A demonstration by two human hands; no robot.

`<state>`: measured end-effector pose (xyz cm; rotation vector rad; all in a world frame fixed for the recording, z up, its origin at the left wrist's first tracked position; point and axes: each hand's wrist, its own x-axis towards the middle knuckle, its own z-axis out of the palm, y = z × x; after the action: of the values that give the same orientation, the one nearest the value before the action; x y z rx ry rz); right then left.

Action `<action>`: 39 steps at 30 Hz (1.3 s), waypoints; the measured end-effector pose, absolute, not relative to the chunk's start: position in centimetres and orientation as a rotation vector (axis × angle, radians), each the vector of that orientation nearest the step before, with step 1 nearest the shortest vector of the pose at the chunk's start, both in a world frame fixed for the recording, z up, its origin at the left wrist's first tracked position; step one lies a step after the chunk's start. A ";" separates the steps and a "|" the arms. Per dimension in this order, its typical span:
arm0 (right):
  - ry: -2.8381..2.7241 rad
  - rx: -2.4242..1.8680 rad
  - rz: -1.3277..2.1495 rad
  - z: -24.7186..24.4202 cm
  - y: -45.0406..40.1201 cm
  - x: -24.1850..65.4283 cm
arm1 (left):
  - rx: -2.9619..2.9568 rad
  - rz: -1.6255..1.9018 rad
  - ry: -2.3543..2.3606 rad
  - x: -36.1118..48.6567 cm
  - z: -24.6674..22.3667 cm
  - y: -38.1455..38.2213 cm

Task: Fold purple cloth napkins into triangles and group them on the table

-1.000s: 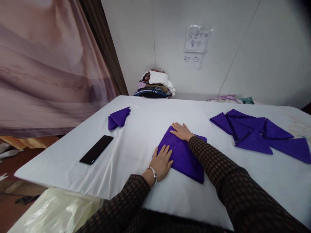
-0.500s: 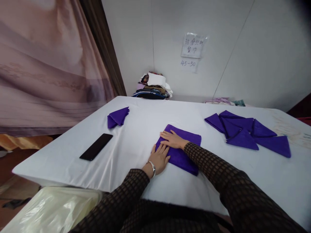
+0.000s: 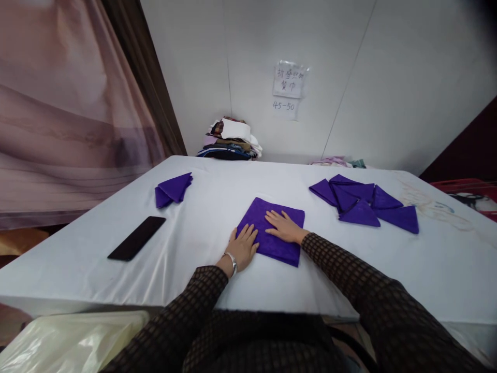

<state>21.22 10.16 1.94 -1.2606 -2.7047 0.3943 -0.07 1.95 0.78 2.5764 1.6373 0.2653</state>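
Observation:
A purple cloth napkin (image 3: 277, 251), folded into a square of layers, lies flat in front of me. My left hand (image 3: 243, 248) rests on its left front edge, fingers stretched out; a silver bracelet circles that wrist. Flat on the middle of the napkin, toward its right side, is my right hand (image 3: 284, 227), fingers spread. Neither hand grips anything. Off to the right, several purple napkins (image 3: 359, 212) folded into triangles overlap one another. Another folded purple napkin (image 3: 174, 189), with pleated layers, lies at the far left.
A white cloth covers the table (image 3: 217, 186). A black phone-like slab (image 3: 136, 238) lies on the left. Behind the far edge are a pile of clothes (image 3: 233, 137) and a wall with paper signs (image 3: 288, 80). A plastic-wrapped bundle (image 3: 73, 336) sits below the front left edge.
My right hand has slid rightward across the napkin, away from my left hand. My left hand stays at the napkin's left front edge. The camera view has turned slightly right.

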 end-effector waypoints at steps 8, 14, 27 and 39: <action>-2.288 -1.892 0.249 3.0 11.4 27.7 | 2.580 0.316 1.619 -0.1 0.6 2.0; -2.520 -1.443 0.413 1.7 6.7 25.3 | 2.554 0.271 1.612 0.1 0.9 1.9; -2.055 -1.128 0.738 3.7 -1.5 28.2 | 2.475 0.675 1.597 -1.0 1.3 1.5; -2.294 -1.135 0.424 1.7 -3.3 27.4 | 2.335 0.755 1.864 -3.5 0.8 1.7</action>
<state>27.38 -3.29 1.74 -1.1351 -2.2943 0.4243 -3.52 1.67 0.79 2.3346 1.8639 0.7554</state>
